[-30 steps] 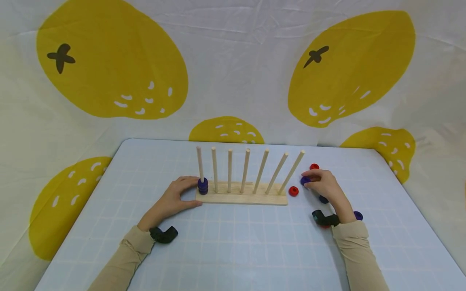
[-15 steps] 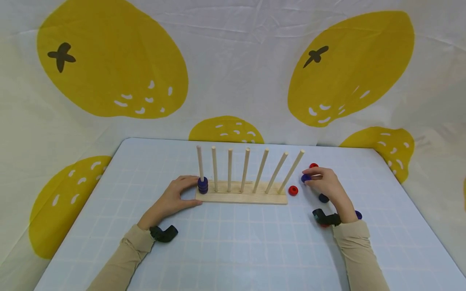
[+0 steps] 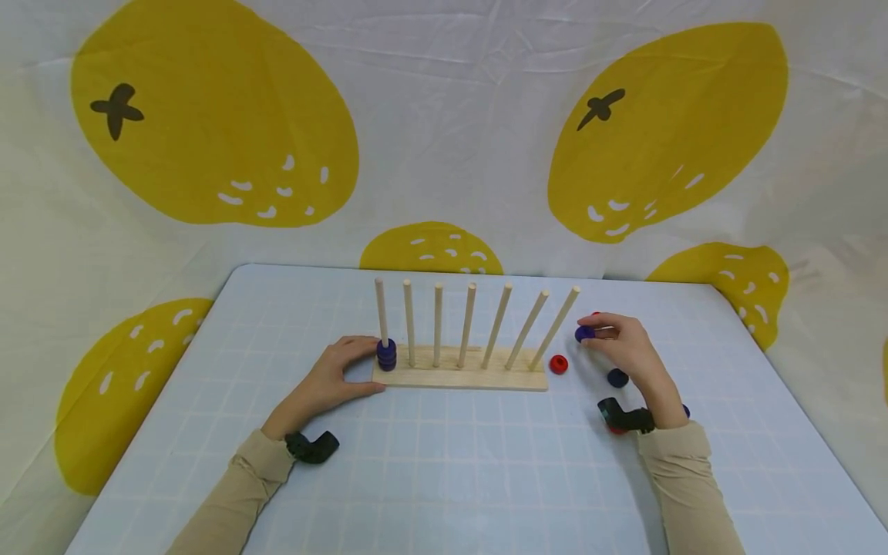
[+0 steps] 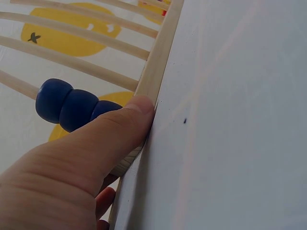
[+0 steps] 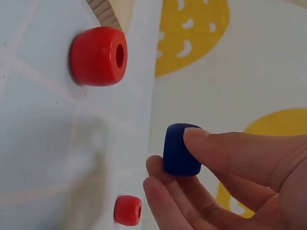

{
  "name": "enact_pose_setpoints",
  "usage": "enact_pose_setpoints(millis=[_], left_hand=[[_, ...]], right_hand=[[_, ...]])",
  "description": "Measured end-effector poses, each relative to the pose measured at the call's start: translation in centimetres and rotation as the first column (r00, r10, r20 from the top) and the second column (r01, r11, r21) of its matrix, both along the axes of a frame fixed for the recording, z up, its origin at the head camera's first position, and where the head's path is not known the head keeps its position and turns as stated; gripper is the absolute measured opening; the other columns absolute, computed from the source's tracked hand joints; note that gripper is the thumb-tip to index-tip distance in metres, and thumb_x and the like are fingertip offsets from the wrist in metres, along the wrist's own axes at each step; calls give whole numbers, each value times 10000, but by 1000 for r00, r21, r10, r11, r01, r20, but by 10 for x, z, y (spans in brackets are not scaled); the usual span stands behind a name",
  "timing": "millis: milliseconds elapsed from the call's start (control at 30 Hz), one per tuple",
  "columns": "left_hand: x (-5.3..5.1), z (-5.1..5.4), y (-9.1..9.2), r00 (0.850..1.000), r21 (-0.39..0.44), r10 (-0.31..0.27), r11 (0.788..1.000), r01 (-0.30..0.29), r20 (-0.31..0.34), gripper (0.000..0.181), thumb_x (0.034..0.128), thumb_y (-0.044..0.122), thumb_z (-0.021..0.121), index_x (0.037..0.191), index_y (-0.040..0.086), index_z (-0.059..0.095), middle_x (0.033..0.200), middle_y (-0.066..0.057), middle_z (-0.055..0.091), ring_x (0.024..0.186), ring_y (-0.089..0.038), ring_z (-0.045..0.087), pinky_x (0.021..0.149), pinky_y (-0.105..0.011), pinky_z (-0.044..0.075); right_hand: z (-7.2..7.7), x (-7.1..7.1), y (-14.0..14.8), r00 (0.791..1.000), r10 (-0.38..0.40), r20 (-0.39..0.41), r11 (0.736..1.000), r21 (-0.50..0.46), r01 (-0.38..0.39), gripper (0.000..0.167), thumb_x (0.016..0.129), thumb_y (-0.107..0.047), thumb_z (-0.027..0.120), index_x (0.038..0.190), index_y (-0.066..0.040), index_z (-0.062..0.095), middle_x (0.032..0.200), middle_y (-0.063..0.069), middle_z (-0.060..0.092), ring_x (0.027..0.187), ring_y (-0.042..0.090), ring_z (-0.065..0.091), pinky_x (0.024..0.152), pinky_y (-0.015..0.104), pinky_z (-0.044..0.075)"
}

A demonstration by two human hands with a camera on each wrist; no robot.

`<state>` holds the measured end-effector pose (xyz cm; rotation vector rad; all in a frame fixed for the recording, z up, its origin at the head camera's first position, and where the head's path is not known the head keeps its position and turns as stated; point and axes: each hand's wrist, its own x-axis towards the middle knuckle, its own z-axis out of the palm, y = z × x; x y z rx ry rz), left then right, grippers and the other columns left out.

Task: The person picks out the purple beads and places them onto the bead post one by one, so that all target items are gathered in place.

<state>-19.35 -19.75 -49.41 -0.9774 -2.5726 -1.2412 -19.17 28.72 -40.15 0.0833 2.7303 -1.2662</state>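
Observation:
My left hand (image 3: pixel 335 378) grips the left end of a wooden peg rack (image 3: pixel 458 378), its thumb on the front edge of the base. The rack carries a row of several upright pegs. On its leftmost peg sits a stack of blue beads (image 4: pixel 79 105), just beside that thumb. To the right of the rack, my right hand (image 3: pixel 627 351) pinches one blue bead (image 5: pixel 180 151) between thumb and fingers, held up off the table. A red bead (image 5: pixel 98 56) lies on the table between the rack's right end and this hand.
Another red bead (image 5: pixel 127 210) lies behind the right hand, mostly hidden in the head view. A dark blue bead (image 3: pixel 617 378) rests under the right wrist, with a further red bead (image 3: pixel 617 430) and a partly covered blue one (image 3: pixel 686 411) nearby. A patterned cloth hangs behind the table.
My right hand has risen slightly and shifted a little away and to the right, carrying the blue bead. The left hand and the rack have stayed put.

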Motion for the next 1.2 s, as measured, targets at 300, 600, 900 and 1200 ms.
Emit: enact_pose_setpoints(millis=[300, 600, 900, 1200], left_hand=[[1, 1, 0, 1000, -2, -2, 1000, 2, -5, 662, 734, 224, 898, 1322, 84, 629, 1347, -74, 601, 1263, -299, 498, 1049, -540, 382], [1, 1, 0, 1000, -11, 8, 1000, -8, 10, 665, 738, 232, 896, 1329, 90, 626, 1353, -75, 597, 1271, -300, 491, 1054, -548, 378], [1, 1, 1, 1000, -20, 17, 1000, -17, 17, 673, 726, 217, 902, 1322, 69, 628, 1348, -93, 599, 1268, -304, 490, 1052, -553, 378], [2, 2, 2, 1000, 3, 7, 1000, -7, -6, 669, 707, 197, 907, 1300, 46, 637, 1327, -110, 612, 1244, -318, 506, 1032, -555, 389]], right_hand=[[13, 5, -3, 1000, -3, -26, 999, -41, 2, 414, 951, -130, 669, 1338, -11, 583, 1304, 239, 563, 1145, 385, 541, 988, 582, 432], [24, 11, -6, 992, 12, -125, 998, -63, -20, 429, 964, -200, 669, 1339, -8, 587, 1268, 215, 596, 1085, 297, 585, 908, 327, 516], [31, 14, -9, 970, 10, -243, 991, -127, -42, 386, 954, -192, 687, 1290, -14, 619, 1182, 134, 623, 940, 94, 610, 779, 141, 521], [48, 19, -10, 962, -3, -275, 986, -162, -43, 370, 954, -206, 689, 1279, -42, 627, 1081, 46, 675, 915, 140, 680, 806, 156, 528]])
